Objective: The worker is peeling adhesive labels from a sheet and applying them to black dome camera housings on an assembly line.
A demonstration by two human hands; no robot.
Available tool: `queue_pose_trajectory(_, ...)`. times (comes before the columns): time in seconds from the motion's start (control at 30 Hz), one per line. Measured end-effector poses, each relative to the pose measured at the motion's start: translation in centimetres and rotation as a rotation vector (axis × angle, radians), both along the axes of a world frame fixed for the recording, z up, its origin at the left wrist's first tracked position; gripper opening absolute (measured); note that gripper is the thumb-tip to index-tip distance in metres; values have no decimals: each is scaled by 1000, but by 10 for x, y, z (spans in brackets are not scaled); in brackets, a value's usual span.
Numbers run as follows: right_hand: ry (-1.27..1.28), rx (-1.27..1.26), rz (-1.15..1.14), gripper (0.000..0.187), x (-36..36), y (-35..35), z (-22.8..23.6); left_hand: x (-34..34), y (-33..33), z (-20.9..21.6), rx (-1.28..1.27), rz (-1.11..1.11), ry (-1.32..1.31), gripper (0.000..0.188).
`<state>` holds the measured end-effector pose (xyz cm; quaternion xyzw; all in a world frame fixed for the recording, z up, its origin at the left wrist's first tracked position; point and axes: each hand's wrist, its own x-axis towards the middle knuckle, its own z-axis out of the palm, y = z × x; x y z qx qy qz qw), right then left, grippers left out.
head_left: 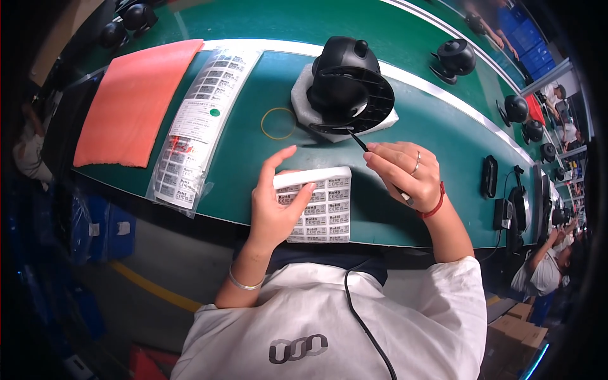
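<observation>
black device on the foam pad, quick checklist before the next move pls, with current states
1. Black device resting on the white foam pad: ok.
2. Label sheet held by the left hand: ok.
3. Thin black tool gripped in the right hand: ok.
4. Tool touching the device: cannot tell, they only overlap in this view.
5. Yellow rubber band off the label sheet: ok.
6. One hand free: not ok, both hold something.

A head-worn fisheye looks down on the nearby green bench [387,218].
</observation>
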<state>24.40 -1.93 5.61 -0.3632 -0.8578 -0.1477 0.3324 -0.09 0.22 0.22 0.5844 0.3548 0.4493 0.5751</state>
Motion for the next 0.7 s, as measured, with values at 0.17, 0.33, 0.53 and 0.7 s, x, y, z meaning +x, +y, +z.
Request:
queue_pose_trajectory(0.17, 14, 2, -4, 23, 1, 3, -4, -1, 0, 0, 15, -3, 2, 60)
queue_pose_trajectory(0.33, 52, -27, 2, 20, 1, 3, -3, -1, -1, 0, 10, -5, -8, 59)
queue_pose_trajectory(0.53, 369, -245, -44, 17, 3, 1, -8, -1, -1, 0, -1, -11, -21, 59)
queue_pose_trajectory(0.7, 878, -494, -83, 12, 2, -2, -17, 0, -1, 2, -11, -17, -31, 59)
